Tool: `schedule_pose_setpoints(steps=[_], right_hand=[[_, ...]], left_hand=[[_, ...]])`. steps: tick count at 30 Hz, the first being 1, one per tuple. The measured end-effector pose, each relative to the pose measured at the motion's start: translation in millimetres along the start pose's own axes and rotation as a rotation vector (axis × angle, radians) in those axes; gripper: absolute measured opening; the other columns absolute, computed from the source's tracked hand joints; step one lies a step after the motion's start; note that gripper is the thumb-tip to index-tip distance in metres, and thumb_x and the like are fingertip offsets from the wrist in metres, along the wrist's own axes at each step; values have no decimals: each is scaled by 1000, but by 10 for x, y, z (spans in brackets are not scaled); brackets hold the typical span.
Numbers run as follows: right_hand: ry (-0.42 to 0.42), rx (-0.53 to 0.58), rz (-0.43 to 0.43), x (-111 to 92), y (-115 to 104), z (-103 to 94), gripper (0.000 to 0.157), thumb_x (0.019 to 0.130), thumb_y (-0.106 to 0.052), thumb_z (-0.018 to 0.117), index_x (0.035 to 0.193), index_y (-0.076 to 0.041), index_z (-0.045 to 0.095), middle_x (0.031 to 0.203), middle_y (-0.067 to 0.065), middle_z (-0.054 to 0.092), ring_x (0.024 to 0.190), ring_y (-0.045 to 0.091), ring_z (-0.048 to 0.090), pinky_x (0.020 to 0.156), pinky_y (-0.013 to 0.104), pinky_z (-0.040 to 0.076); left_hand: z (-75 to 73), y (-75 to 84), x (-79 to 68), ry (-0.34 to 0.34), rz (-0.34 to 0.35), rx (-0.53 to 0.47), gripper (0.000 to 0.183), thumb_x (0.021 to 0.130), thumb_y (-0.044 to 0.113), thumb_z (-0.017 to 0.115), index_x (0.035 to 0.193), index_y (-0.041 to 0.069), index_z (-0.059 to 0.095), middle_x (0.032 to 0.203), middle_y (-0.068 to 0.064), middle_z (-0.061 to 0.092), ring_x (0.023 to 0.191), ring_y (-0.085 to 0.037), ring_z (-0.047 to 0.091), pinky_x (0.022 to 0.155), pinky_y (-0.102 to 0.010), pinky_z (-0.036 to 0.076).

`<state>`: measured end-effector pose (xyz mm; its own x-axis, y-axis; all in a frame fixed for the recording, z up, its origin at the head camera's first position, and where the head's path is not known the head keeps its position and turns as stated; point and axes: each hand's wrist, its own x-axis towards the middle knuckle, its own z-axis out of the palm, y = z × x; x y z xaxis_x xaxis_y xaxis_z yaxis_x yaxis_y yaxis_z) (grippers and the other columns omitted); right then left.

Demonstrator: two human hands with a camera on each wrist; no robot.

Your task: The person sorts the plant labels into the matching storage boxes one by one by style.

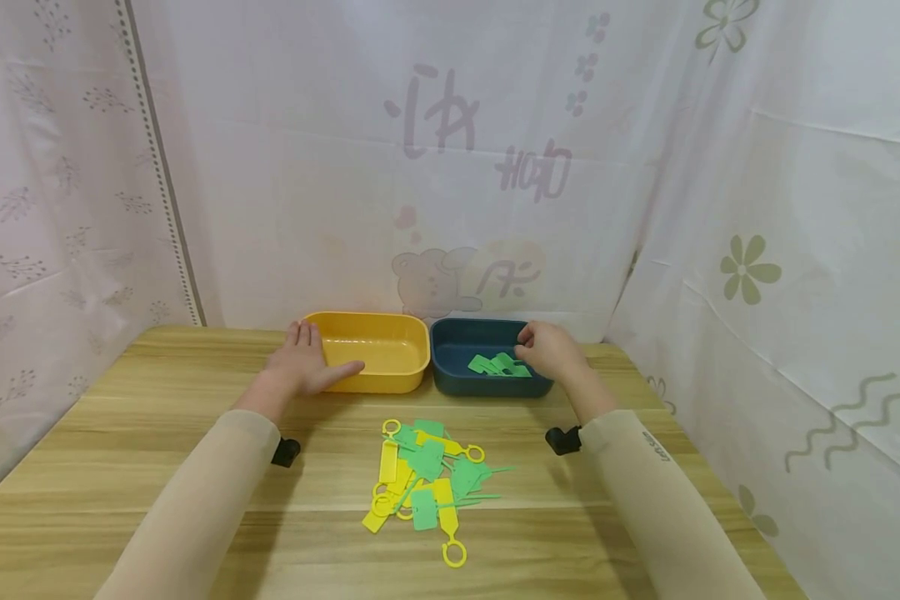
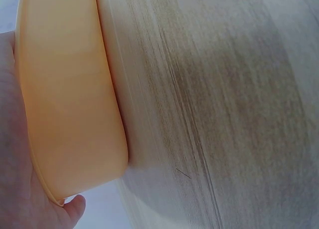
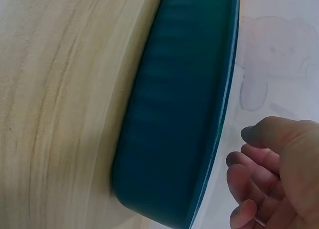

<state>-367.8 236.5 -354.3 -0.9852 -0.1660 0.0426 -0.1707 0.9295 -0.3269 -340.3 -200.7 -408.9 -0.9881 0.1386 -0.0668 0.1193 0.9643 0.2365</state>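
Observation:
My left hand [image 1: 297,364] rests on the left end of a yellow bin [image 1: 386,382], its fingers straight and its thumb reaching over the front rim. In the left wrist view the palm lies along the rim of the yellow bin [image 2: 70,99]. Over the right end of a dark blue bin [image 1: 487,387] hovers my right hand [image 1: 555,350]. Its fingers are loosely bent, with nothing seen between thumb and fingers of the right hand [image 3: 279,169] in its wrist view. Several green tags [image 1: 501,365] lie inside the blue bin; the yellow bin's visible inside holds nothing.
In front of the bins, green tags [image 1: 425,460] and yellow ring-ended tags [image 1: 447,508] lie mixed in a pile on the wooden table [image 1: 330,533]. A printed curtain [image 1: 307,167] hangs behind the bins and along both sides.

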Motion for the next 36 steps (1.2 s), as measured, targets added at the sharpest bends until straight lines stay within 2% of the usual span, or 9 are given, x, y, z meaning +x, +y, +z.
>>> schedule_pose_setpoints(steps=[7,16,22,30,36], right_hand=[[2,-13,-39,-69,-58,43,32,110,-30,65,130,-8,72,122,14,78,107,31,74,94,51,61],[-11,20,-134,-213,-395,160,26,108,-31,67,127,-14,73,118,6,79,100,24,74,89,46,62],[-62,31,-208,-312,-641,281,21,106,-30,71,122,-18,75,114,3,79,93,19,73,84,41,62],[-132,3,-295,-412,-870,476,13,104,-27,76,114,-20,77,103,-5,80,94,12,72,93,38,62],[-244,-12,-311,-536,-969,578,18,103,-32,73,117,-22,77,103,-9,77,93,12,68,95,38,61]], left_hand=[[11,-21,25,-8,-6,0,139,94,97,29,167,-17,-2,178,-38,-8,169,-54,-7,137,-65,11],[4,-23,2,-4,0,2,139,94,97,28,167,-18,1,178,-39,-5,168,-56,-4,138,-63,10],[10,-17,0,-4,3,3,139,94,98,28,167,-18,3,178,-39,-4,168,-56,-4,138,-63,10],[8,-5,5,6,10,12,137,95,97,28,167,-17,3,178,-39,-3,168,-56,-3,138,-63,12],[-19,15,-16,2,12,9,135,97,94,30,167,-18,2,177,-40,-3,168,-56,-3,138,-63,12]])
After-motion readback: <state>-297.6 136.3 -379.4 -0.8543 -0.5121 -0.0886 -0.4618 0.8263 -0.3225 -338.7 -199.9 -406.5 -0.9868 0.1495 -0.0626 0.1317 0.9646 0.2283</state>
